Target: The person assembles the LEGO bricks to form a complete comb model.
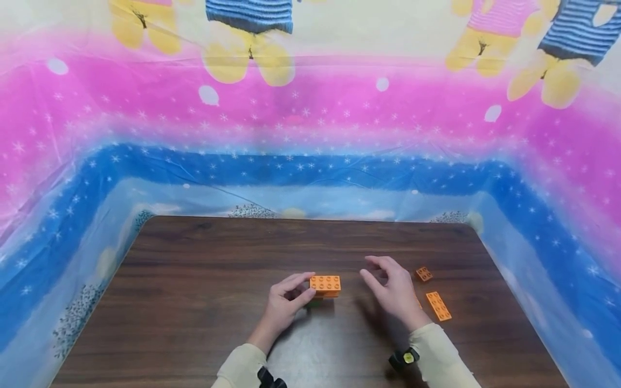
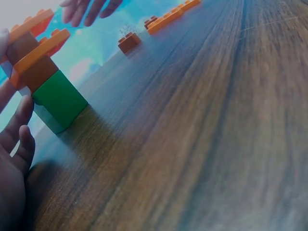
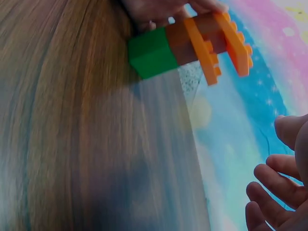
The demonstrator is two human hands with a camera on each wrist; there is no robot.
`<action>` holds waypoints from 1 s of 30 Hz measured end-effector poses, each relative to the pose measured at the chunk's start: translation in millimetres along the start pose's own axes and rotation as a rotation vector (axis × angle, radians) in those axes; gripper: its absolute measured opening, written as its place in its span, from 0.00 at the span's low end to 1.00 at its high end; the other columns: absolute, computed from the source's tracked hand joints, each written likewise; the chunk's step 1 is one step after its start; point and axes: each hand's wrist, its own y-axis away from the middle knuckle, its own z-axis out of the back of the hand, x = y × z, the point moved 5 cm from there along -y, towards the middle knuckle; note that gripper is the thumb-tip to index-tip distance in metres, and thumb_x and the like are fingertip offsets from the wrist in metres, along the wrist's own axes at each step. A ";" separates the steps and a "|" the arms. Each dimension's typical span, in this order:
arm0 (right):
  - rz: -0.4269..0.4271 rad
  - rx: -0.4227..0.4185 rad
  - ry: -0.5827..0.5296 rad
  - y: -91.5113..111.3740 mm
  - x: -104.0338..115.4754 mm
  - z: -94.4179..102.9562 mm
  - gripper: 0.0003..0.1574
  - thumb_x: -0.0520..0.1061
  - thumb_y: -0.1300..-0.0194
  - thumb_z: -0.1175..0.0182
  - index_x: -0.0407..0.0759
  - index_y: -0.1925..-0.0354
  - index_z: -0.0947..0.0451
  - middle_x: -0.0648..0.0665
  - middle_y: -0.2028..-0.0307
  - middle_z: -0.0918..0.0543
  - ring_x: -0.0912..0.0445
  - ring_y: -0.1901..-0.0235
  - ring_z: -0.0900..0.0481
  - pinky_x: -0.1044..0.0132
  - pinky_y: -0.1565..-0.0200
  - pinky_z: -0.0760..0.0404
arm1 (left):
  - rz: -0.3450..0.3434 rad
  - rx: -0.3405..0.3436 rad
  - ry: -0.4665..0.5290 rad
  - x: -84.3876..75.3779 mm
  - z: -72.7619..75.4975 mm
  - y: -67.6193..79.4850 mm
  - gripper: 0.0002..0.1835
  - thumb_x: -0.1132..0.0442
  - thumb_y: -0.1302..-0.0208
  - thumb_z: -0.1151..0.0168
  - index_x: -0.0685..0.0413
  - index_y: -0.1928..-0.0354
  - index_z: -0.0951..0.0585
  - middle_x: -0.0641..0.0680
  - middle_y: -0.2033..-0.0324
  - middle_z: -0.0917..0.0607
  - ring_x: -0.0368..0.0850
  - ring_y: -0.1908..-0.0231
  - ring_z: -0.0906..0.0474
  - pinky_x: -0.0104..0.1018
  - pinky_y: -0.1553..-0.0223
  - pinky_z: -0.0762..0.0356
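A block tower stands on the table, with a green block [image 2: 60, 101] at the bottom. Above it brown bricks [image 3: 180, 45] alternate with two overhanging orange plates, the topmost being the studded plate [image 1: 325, 283]. My left hand [image 1: 285, 302] holds the tower's left side, thumb and fingertips at the upper orange plate. To the right, apart from the tower, my right hand [image 1: 394, 291] hovers with fingers loosely spread and nothing in them. Beyond it lie a small brown brick [image 1: 424, 274] and a loose orange plate [image 1: 439, 306].
Another orange piece [image 1: 419, 303] is partly hidden behind the right hand. The dark wooden table [image 1: 194, 280] has a patterned cloth [image 1: 310, 167] hanging around its back and sides.
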 end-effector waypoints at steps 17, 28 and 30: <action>-0.117 -0.002 0.216 -2.7 -48.1 17.6 0.35 0.52 0.34 0.25 0.37 0.35 0.20 0.33 0.42 0.17 0.39 0.47 0.18 0.40 0.47 0.18 | 0.037 0.003 -0.026 -3.9 4.4 -2.9 0.17 0.69 0.32 0.29 0.60 0.42 0.14 0.57 0.51 0.11 0.41 0.68 0.23 0.32 0.68 0.24; -0.237 0.070 0.271 -7.5 -69.6 17.4 0.42 0.56 0.34 0.26 0.34 0.32 0.25 0.30 0.39 0.20 0.37 0.43 0.22 0.36 0.39 0.24 | 0.036 0.011 -0.021 -2.7 2.0 -0.1 0.18 0.69 0.32 0.29 0.58 0.41 0.13 0.57 0.51 0.11 0.43 0.68 0.23 0.31 0.68 0.24; -0.243 0.073 0.286 -7.8 -71.4 16.8 0.43 0.56 0.34 0.26 0.32 0.32 0.25 0.29 0.40 0.20 0.36 0.43 0.22 0.36 0.40 0.23 | 0.035 0.012 -0.014 -2.5 1.4 0.6 0.18 0.69 0.32 0.29 0.57 0.41 0.13 0.57 0.51 0.11 0.43 0.68 0.23 0.31 0.68 0.24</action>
